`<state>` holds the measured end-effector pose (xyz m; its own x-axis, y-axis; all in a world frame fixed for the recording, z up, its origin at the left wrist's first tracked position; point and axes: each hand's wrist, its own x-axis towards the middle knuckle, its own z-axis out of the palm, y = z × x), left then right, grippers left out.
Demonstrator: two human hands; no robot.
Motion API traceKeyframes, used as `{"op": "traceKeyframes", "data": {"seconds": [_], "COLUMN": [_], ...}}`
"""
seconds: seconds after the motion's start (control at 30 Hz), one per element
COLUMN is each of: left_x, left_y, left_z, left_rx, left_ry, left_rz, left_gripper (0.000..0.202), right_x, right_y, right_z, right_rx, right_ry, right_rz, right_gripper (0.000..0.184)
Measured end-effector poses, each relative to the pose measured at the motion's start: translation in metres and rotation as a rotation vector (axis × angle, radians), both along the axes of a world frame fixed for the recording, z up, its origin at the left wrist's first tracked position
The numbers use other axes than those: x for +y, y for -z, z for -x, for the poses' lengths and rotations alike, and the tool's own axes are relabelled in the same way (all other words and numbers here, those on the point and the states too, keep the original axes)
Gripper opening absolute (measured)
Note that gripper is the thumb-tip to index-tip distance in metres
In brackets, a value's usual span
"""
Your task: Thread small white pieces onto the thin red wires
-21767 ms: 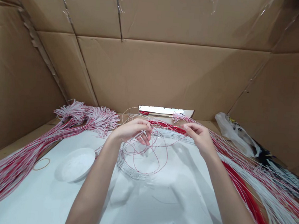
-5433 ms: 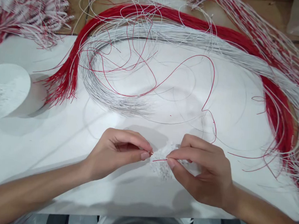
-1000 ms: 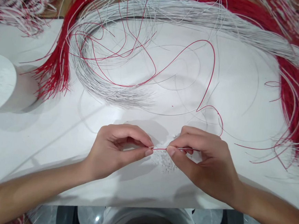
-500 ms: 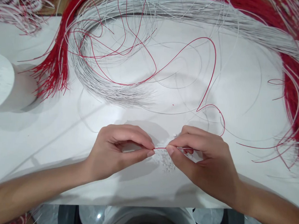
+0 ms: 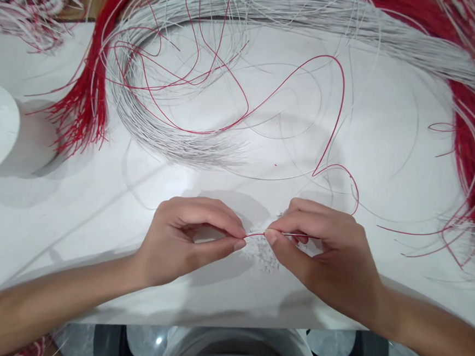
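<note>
Between thumb and index finger, my left hand (image 5: 195, 240) pinches a thin red wire (image 5: 254, 234). A short way to the right, my right hand (image 5: 318, 250) pinches the same wire, so a short stretch spans the gap between the fingertips. A white strand runs beside the red one there and past the right fingertips. Below the hands, a small heap of tiny white pieces (image 5: 267, 261) lies on the white table; they are too small to name. Further red wire (image 5: 343, 93) loops across the table beyond my right hand.
A bundle of white wires (image 5: 154, 130) curves across the back, alongside red wire bundles (image 5: 90, 87) at left and right. A white cylindrical container (image 5: 35, 140) stands at the left. Red and white wire pieces (image 5: 24, 7) are piled in the far left corner. The white table's (image 5: 128, 309) front edge is near me.
The view has shifted very slightly. Both hands keep the same pinch on the wire, with almost no movement.
</note>
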<state>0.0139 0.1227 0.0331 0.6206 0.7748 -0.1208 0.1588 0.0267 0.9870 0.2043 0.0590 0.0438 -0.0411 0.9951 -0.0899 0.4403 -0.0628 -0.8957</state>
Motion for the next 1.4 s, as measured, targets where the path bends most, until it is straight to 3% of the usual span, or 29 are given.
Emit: {"op": "traceKeyframes", "data": {"seconds": [0.4,0.6,0.83,1.07,1.4], "left_x": [-0.005,-0.01,-0.011,-0.012,-0.014], "left_y": [0.002,0.003,0.006,0.005,0.013], "left_z": [0.0,-0.002,-0.002,-0.003,0.003], "left_rx": [0.037,0.061,0.014,-0.04,0.219], "left_ry": [-0.042,-0.066,-0.04,0.029,0.073], "left_rz": [-0.001,-0.101,-0.158,-0.36,-0.673], "left_gripper": [0.007,0.011,0.016,0.029,0.017], "right_x": [-0.001,0.0,-0.001,0.0,0.002], "right_y": [-0.001,0.0,0.004,0.005,-0.002], "right_z": [0.001,0.003,0.003,0.003,-0.01], "right_rx": [-0.021,-0.083,-0.071,-0.05,-0.095], "right_ry": [-0.008,-0.032,-0.098,-0.162,-0.018], "right_rz": [-0.036,-0.115,-0.105,-0.121,-0.135], "right_gripper": [0.014,0.014,0.013,0.011,0.013]}}
